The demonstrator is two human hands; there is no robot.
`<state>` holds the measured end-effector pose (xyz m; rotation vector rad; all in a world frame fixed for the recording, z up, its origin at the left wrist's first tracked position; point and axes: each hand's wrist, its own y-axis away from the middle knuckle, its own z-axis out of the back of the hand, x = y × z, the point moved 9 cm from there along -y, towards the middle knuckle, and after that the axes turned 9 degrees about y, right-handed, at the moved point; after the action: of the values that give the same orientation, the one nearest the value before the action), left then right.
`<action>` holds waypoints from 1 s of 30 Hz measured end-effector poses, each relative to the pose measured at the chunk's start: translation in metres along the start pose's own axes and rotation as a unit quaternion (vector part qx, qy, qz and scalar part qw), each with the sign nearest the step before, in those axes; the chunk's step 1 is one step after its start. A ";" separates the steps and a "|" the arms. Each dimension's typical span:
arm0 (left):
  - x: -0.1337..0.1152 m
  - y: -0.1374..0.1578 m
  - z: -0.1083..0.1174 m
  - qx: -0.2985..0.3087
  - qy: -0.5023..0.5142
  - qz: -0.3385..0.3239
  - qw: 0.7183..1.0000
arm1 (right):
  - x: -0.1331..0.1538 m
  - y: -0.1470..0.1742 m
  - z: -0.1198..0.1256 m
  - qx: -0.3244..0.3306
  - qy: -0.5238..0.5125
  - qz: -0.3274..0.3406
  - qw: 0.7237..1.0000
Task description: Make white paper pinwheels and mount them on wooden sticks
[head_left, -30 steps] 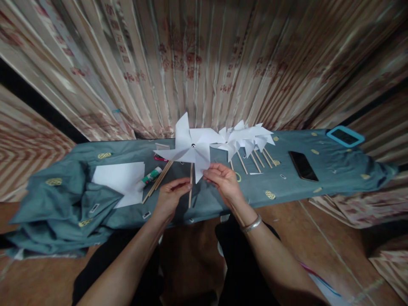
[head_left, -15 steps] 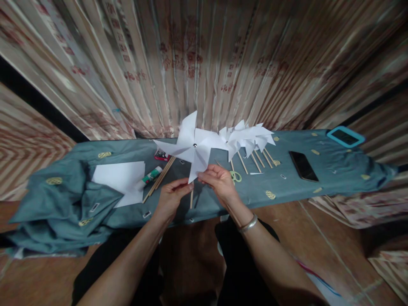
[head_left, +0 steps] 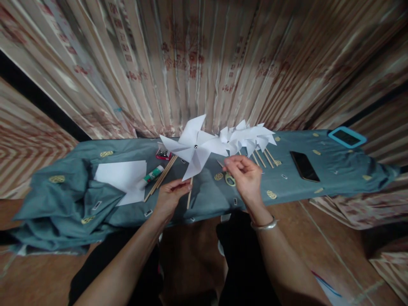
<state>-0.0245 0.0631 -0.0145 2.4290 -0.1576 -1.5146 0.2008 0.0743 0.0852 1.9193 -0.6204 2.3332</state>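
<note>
A white paper pinwheel (head_left: 191, 146) with a silver pin at its centre faces me above the cloth-covered table. Its thin wooden stick (head_left: 189, 196) is pinched between the thumb and fingers of my left hand (head_left: 170, 195), just below the blades. My right hand (head_left: 246, 176) is apart from the stick, fingers curled and thumb against the index finger, with nothing visible between them. Its fingertips are close below the pinwheel's right blade. Green-handled scissors (head_left: 230, 180) lie on the cloth, partly hidden behind that hand.
Several finished pinwheels (head_left: 251, 138) lie in an overlapping row at the back right. Left are white paper sheets (head_left: 134, 174), a glue stick (head_left: 153, 174), loose wooden sticks (head_left: 162, 177) and a small red box (head_left: 163, 154) of pins. A phone (head_left: 304, 165) and a blue-framed device (head_left: 347, 137) lie right.
My right hand has let go near the stick and moved right, toward the scissors. The pinwheel's blades have turned clockwise a little. My left hand still holds the stick.
</note>
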 end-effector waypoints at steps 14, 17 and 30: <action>-0.001 0.003 0.003 0.001 -0.057 -0.006 0.998 | -0.017 -0.014 0.003 -0.006 0.005 -0.016 1.000; -0.003 0.003 0.005 -0.011 -0.055 -0.008 0.998 | -0.023 -0.009 -0.006 0.016 -0.022 -0.044 0.999; -0.007 0.002 0.007 -0.019 -0.038 -0.029 0.999 | -0.032 0.012 -0.042 0.101 -0.088 -0.150 0.980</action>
<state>-0.0342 0.0615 -0.0106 2.3681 -0.0745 -1.6194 0.1650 0.0842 0.0458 2.1448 -0.0916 2.1230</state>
